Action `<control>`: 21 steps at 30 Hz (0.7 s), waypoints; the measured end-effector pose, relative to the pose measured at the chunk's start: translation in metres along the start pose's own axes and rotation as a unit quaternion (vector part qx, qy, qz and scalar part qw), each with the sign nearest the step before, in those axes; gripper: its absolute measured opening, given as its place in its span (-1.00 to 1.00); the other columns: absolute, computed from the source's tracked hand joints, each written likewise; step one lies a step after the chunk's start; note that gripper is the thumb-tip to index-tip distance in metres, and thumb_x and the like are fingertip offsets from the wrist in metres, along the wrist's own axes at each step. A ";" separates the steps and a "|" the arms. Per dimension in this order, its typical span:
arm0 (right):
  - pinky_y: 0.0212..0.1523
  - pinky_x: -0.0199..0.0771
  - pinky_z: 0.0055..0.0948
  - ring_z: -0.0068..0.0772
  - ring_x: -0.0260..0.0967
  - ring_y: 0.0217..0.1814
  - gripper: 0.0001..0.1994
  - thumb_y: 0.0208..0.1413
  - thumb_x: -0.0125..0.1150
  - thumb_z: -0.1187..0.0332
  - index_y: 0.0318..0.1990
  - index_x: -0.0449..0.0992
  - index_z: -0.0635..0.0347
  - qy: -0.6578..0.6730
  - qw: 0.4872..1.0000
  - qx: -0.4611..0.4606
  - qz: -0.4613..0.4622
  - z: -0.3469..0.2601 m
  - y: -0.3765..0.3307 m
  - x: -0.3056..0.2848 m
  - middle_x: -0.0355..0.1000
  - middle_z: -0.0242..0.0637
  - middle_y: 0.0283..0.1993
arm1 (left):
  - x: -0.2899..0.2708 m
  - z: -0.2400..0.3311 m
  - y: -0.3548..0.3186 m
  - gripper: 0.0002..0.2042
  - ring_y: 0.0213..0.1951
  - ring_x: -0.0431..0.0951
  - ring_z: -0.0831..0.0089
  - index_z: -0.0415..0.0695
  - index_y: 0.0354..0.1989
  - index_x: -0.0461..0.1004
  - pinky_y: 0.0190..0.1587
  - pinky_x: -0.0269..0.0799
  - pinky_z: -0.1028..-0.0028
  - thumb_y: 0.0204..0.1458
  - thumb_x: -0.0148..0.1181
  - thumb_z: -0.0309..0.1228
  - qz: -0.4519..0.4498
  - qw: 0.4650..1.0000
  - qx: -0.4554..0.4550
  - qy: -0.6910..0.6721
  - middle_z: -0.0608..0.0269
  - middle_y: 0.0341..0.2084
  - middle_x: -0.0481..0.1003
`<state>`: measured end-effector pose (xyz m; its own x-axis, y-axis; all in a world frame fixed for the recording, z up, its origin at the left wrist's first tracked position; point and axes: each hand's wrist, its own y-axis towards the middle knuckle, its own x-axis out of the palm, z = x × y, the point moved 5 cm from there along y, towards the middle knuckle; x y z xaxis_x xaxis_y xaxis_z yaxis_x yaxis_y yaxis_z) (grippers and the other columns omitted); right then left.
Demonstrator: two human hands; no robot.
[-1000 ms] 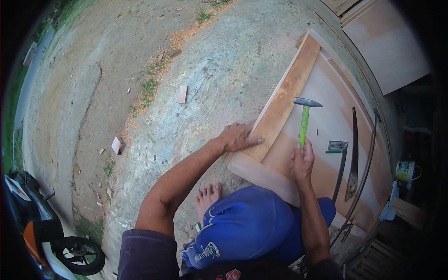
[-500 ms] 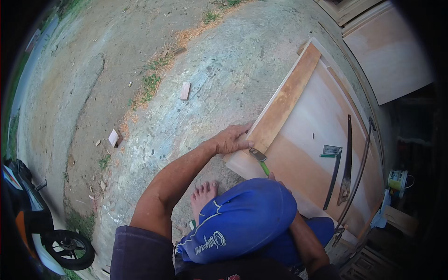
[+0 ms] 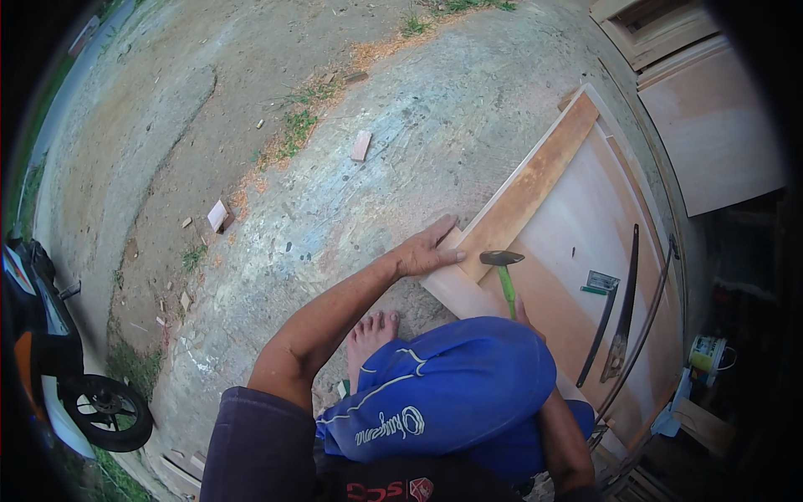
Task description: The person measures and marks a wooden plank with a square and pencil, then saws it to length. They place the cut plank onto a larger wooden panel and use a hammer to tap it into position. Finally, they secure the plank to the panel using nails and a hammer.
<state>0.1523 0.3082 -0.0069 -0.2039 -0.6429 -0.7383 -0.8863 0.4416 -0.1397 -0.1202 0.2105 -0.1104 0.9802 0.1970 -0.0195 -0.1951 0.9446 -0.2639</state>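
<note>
My left hand [image 3: 428, 251] grips the near left edge of a large wooden panel [image 3: 544, 238], its thumb on top and its fingers along the outer side. A brown wooden strip [image 3: 535, 184] lies along that edge of the panel. My right hand [image 3: 522, 315], mostly hidden behind my knee, is closed round the green handle of a hammer [image 3: 502, 258]. The hammer's dark head is over the strip's near end, close to my left thumb. Whether a nail is under it, I cannot tell.
On the panel lie a handsaw [image 3: 623, 322], a try square [image 3: 600, 305] and a long dark curved bar [image 3: 647, 347]. A small wood block [image 3: 361, 145] sits on the concrete. A motorbike [image 3: 92, 406] stands at left, a bucket [image 3: 707, 353] at right, and another panel [image 3: 711, 125] far right.
The hammer has swung so its head lies crosswise, having moved up and away from my left thumb. My left hand stays on the panel's edge. The whole view has shifted slightly.
</note>
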 end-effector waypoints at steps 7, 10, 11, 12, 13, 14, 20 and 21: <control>-0.47 0.18 -0.54 -0.65 0.09 -0.51 -0.43 0.41 -0.07 0.43 0.54 0.05 -0.02 0.011 0.992 0.118 0.031 0.022 -0.001 -0.084 0.15 -0.45 -0.54 | -0.003 -0.009 -0.062 -0.30 0.33 0.32 0.08 -0.20 0.47 0.08 0.36 0.23 0.29 0.23 0.17 -0.19 0.091 0.995 0.040 0.018 -0.12 0.35 0.25; -0.51 0.05 -0.62 -0.74 -0.03 -0.53 -0.45 0.45 -0.15 0.36 0.55 0.00 -0.03 0.071 0.979 0.162 0.101 0.027 -0.021 -0.093 0.08 -0.60 -0.51 | -0.020 -0.009 -0.133 -0.49 0.10 0.52 0.10 -0.13 0.33 0.30 0.14 0.45 0.29 0.20 0.15 -0.33 0.139 0.975 -0.024 0.171 -0.02 0.10 0.45; -0.54 0.04 -0.65 -0.76 -0.03 -0.55 -0.44 0.45 -0.16 0.36 0.56 -0.02 -0.02 0.100 0.974 0.162 0.121 0.036 -0.031 -0.096 0.09 -0.61 -0.51 | -0.024 -0.007 -0.158 -0.55 0.01 0.57 0.10 -0.11 0.27 0.38 0.05 0.51 0.28 0.18 0.15 -0.38 0.148 0.959 -0.059 0.234 0.01 0.01 0.51; -0.57 0.02 -0.68 -0.79 -0.04 -0.58 -0.43 0.45 -0.16 0.36 0.56 -0.04 -0.02 0.133 0.969 0.157 0.134 0.045 -0.037 -0.096 0.09 -0.62 -0.52 | -0.024 -0.011 -0.190 -0.61 -0.09 0.58 0.10 -0.11 0.16 0.42 -0.05 0.52 0.26 0.14 0.16 -0.42 0.175 0.940 -0.057 0.286 0.03 -0.11 0.50; -0.60 0.01 -0.70 -0.81 -0.04 -0.60 -0.43 0.45 -0.16 0.36 0.56 -0.05 0.00 0.157 0.962 0.169 0.149 0.049 -0.042 -0.099 0.08 -0.62 -0.53 | -0.020 -0.021 -0.223 -0.67 -0.20 0.58 0.10 -0.11 0.06 0.46 -0.15 0.53 0.24 0.09 0.16 -0.46 0.197 0.919 -0.051 0.337 0.04 -0.23 0.50; -0.62 0.00 -0.71 -0.82 -0.06 -0.61 -0.43 0.45 -0.16 0.36 0.56 -0.06 0.02 0.171 0.957 0.174 0.157 0.046 -0.045 -0.102 0.08 -0.63 -0.53 | -0.012 -0.028 -0.248 -0.71 -0.17 0.58 0.09 -0.11 0.01 0.45 -0.14 0.52 0.25 0.07 0.16 -0.50 0.174 0.912 -0.057 0.367 0.05 -0.21 0.49; -0.24 0.40 -0.57 -0.67 0.35 -0.27 -0.41 0.38 0.00 0.41 0.52 0.06 0.12 0.206 0.948 0.165 0.178 0.059 -0.069 -0.129 0.48 -0.20 0.14 | 0.067 -0.053 -0.313 -0.49 -0.01 0.49 -0.06 -0.16 0.11 0.38 0.07 0.41 0.15 -0.04 0.34 -0.33 0.037 0.931 -0.059 0.357 -0.07 -0.03 0.49; -0.12 0.43 -0.48 -0.41 0.38 -0.09 -0.40 0.36 0.05 0.40 0.51 0.07 0.12 0.190 0.954 0.129 0.192 0.062 -0.075 -0.126 0.43 -0.07 0.20 | 0.075 -0.051 -0.313 -0.49 -0.01 0.49 -0.05 -0.16 0.12 0.38 0.06 0.41 0.15 -0.03 0.33 -0.33 0.053 0.924 -0.082 0.370 -0.06 -0.03 0.49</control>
<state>0.2705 0.3951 0.0561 -0.6727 -0.5619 -0.4813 -0.5941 0.7980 -0.1013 0.0165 -0.0841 -0.0782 0.7221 -0.0046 -0.6918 -0.3430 0.8661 -0.3637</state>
